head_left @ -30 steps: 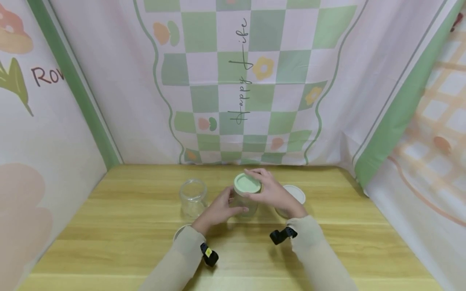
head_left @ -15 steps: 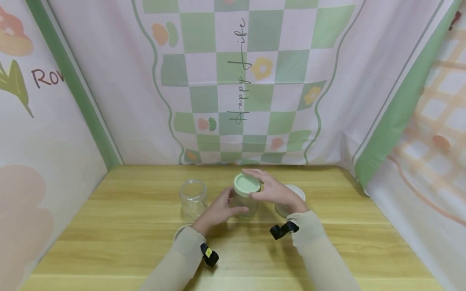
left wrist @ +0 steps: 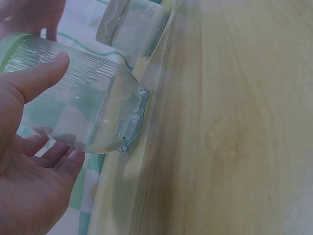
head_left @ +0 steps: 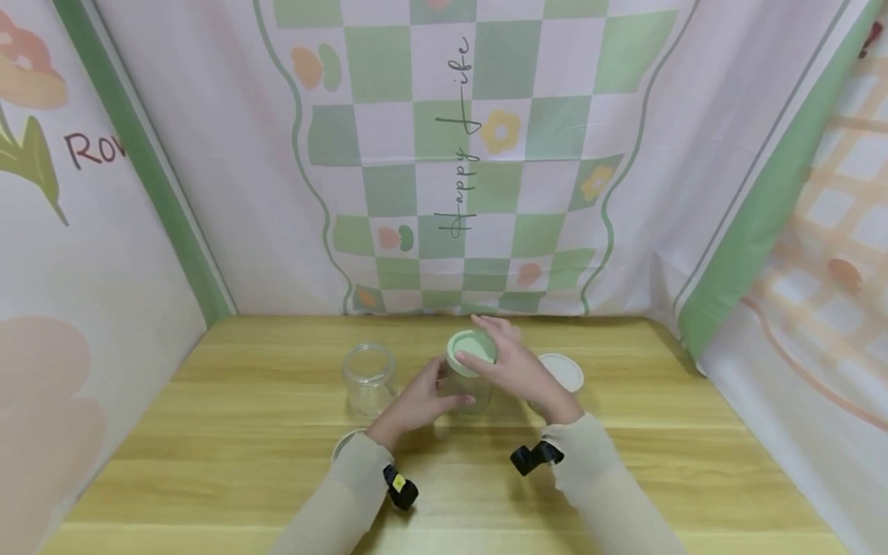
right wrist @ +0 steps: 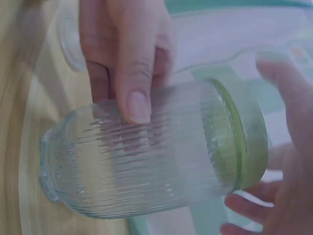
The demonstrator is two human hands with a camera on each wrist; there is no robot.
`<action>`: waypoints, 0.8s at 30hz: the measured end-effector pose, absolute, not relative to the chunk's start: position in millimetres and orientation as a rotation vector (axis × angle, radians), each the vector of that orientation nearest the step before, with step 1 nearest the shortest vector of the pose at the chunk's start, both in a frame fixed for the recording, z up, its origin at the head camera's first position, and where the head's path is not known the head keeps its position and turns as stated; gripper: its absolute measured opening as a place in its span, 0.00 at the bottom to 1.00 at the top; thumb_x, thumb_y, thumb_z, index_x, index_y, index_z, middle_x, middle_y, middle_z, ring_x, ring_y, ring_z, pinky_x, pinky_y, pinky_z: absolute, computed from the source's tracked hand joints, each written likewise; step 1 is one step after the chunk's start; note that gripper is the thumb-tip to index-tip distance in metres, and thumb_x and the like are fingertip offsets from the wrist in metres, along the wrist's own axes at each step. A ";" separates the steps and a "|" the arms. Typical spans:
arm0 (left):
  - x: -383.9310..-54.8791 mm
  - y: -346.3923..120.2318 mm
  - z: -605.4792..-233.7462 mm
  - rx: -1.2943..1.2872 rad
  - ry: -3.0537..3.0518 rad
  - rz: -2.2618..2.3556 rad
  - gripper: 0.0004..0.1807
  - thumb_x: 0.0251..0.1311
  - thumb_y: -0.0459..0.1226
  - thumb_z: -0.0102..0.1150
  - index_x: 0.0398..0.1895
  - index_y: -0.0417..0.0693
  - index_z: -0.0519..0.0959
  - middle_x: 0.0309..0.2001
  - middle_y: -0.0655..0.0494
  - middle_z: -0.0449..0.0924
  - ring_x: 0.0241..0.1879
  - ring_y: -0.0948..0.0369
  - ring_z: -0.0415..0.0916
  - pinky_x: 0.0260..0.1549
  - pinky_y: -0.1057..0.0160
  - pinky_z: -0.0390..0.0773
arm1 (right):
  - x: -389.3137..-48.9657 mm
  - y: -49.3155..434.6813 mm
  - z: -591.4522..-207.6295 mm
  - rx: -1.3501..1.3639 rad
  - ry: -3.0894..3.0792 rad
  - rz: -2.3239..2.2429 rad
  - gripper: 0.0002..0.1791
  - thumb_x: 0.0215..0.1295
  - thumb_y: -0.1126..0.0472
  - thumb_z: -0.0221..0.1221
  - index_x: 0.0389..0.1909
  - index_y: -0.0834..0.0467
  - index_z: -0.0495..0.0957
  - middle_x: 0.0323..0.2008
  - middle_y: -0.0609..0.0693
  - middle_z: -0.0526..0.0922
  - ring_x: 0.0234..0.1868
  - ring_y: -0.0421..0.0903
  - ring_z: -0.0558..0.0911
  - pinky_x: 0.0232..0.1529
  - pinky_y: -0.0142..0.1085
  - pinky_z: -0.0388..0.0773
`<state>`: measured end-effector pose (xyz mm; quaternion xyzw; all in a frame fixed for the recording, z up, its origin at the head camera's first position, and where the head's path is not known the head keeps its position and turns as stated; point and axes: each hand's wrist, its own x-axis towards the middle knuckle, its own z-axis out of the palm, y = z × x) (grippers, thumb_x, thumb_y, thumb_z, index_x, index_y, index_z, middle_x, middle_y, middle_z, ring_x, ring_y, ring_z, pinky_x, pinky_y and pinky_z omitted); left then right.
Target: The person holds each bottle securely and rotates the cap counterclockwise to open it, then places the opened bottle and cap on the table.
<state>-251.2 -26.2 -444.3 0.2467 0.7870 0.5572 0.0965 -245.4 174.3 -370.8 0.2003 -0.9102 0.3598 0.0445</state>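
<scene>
While the wood-grain table [head_left: 624,493] carried everything, the ribbed glass jar [right wrist: 161,181] stood upright between an uncapped clear jar [head_left: 368,382] and a white-lidded jar [head_left: 565,371]. Left hand [head_left: 416,402] clamped round the ribbed one; right hand [head_left: 522,376], freshly shifted, spread apart about the green lid [head_left: 473,344], a gap visible, thumb [head_left: 475,362] now over its top. Suggested a regrip on the lid, jar steadied meanwhile.

Back curtain [head_left: 444,154]: I read "Happy Life", dark script turned sideways, running upward.
Left curtain [head_left: 83,254]: I read "Ro" plus a partial letter, cut off at a green band [head_left: 139,146].
</scene>
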 end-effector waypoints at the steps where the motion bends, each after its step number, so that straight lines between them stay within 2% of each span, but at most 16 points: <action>1: -250.8 -26.2 -443.7 0.725 2.327 1.653 0.42 0.63 0.44 0.68 0.76 0.45 0.57 0.69 0.48 0.66 0.69 0.50 0.62 0.69 0.45 0.61 | -243.5 172.4 -369.9 0.600 -2.767 1.039 0.47 0.65 0.32 0.58 0.77 0.54 0.60 0.74 0.60 0.58 0.70 0.62 0.62 0.60 0.65 0.69; 9: -248.9 -26.3 -441.5 0.697 2.314 1.654 0.43 0.63 0.46 0.68 0.76 0.47 0.56 0.69 0.51 0.66 0.69 0.53 0.62 0.69 0.48 0.60 | -229.0 160.7 -364.3 0.451 -2.706 0.741 0.45 0.62 0.31 0.60 0.71 0.58 0.69 0.64 0.60 0.68 0.61 0.58 0.66 0.55 0.57 0.70; 17: -249.1 -26.7 -441.8 0.696 2.298 1.667 0.43 0.61 0.51 0.68 0.76 0.52 0.59 0.71 0.55 0.63 0.71 0.54 0.60 0.70 0.46 0.59 | -223.3 150.8 -367.8 0.390 -2.668 0.452 0.50 0.57 0.26 0.61 0.68 0.61 0.72 0.52 0.63 0.72 0.48 0.57 0.70 0.44 0.48 0.69; 24: -249.2 -26.8 -442.5 0.679 2.302 1.667 0.44 0.61 0.51 0.68 0.76 0.51 0.58 0.71 0.54 0.63 0.71 0.53 0.60 0.69 0.45 0.59 | -225.2 148.3 -372.9 0.405 -2.625 0.414 0.45 0.58 0.30 0.64 0.62 0.64 0.76 0.47 0.62 0.72 0.45 0.56 0.70 0.42 0.46 0.69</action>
